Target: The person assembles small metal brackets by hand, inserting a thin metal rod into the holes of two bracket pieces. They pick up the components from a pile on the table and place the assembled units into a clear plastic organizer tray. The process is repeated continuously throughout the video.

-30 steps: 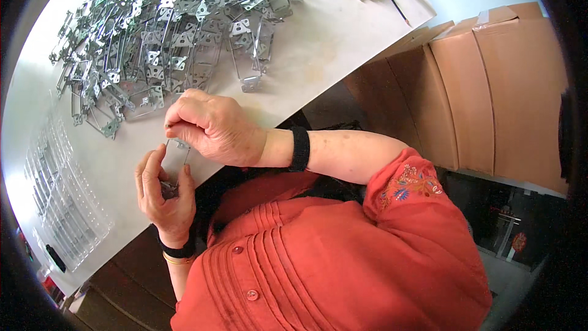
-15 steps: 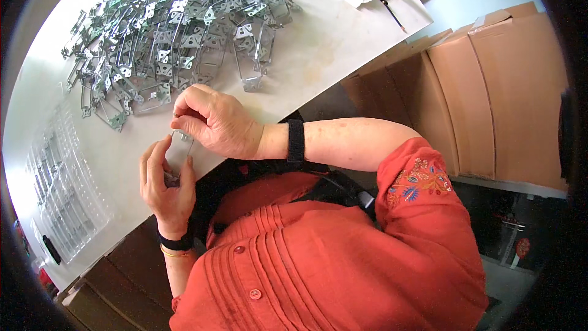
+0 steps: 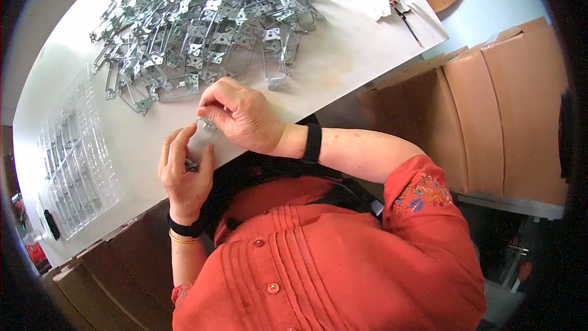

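Fingers of the left hand (image 3: 184, 171) curled around a small metal bracket (image 3: 199, 141), held upright just above the near edge of the white counter (image 3: 343, 61). The right hand (image 3: 242, 113) pinched the bracket's top end between thumb and fingertips. A heap of similar metal brackets (image 3: 202, 24) lay beyond the hands, and a clear plastic tray (image 3: 76, 159) sat to the left.

Clear plastic tray (image 3: 73, 165) on white table (image 3: 343, 55); cardboard boxes (image 3: 490, 116) beside
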Demonstrator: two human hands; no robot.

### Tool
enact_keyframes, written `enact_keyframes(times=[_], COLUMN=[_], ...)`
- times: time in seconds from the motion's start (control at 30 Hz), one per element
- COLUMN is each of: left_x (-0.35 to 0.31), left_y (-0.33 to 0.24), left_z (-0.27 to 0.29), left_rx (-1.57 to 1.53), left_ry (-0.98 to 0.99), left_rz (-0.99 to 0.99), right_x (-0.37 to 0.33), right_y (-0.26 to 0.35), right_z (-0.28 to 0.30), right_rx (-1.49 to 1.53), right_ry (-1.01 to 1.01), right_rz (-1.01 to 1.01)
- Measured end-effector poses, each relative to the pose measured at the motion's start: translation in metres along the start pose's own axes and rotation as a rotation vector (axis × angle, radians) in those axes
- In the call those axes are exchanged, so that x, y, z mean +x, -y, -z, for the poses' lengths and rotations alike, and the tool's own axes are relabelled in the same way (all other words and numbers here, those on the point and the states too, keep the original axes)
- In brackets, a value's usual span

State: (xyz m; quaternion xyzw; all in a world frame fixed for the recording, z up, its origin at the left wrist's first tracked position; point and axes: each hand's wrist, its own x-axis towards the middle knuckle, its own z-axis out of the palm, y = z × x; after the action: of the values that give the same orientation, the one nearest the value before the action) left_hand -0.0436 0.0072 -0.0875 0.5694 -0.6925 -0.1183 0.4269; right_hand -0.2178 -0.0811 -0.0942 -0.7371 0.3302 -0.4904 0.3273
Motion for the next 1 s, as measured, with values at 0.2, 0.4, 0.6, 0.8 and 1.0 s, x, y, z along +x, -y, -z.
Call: enact_keyframes(times=[0.2, 0.4, 0.6, 0.8, 1.0], left_x=[0.002, 0.004, 0.004, 0.002, 0.002], left_y=[0.000, 0.001, -0.002, -0.001, 0.000], left_z=[-0.002, 0.003, 0.003, 0.002, 0.002], left_rx=[-0.026, -0.057, -0.073, -0.066, -0.095], left_ry=[-0.023, -0.011, -0.033, -0.068, -0.082], left_rz=[-0.021, -0.006, 0.020, 0.067, 0.059], right_x=[0.001, 0.004, 0.005, 0.006, -0.002], right_y=[-0.001, 0.002, 0.008, 0.005, 0.011], right_z=[0.002, 0.003, 0.007, 0.027, 0.028], right_rx=[-0.040, -0.036, -0.013, -0.022, -0.029], right_ry=[0.018, 0.043, 0.069, 0.065, 0.138], right_rz=[0.072, 0.085, 0.079, -0.039, -0.008])
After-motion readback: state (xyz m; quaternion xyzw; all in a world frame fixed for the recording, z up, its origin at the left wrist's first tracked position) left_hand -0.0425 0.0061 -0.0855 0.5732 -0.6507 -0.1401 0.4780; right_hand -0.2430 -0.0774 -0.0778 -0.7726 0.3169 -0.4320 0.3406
